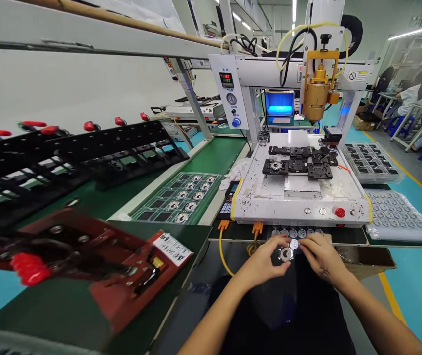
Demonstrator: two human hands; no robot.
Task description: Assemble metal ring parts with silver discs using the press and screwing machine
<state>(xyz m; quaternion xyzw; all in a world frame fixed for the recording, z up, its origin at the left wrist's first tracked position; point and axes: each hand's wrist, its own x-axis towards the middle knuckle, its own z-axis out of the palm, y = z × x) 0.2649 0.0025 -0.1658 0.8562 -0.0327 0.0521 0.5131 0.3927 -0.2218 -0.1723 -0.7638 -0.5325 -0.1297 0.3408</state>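
Between the thumb and fingers of my left hand [262,262] is a small black part with a round metal ring [286,254], its face toward me. My right hand [324,257] pinches a small round silver disc [294,244] with marks on it, close against the upper right of the ringed part. I cannot tell whether the two pieces touch. Just beyond my fingers, a row of similar round discs [292,233] lies along the bench edge. A black fixture [299,163] sits on the white machine's bed, with a ringed part [276,166] in its left side.
A white dispensing machine [299,212] with a gold nozzle head [316,101] stands ahead. A tray of ringed parts [175,199] lies left; a red clamp fixture [136,276] is nearer. Stacked disc trays [399,217] stand right. A yellow cable [222,251] hangs below the bench.
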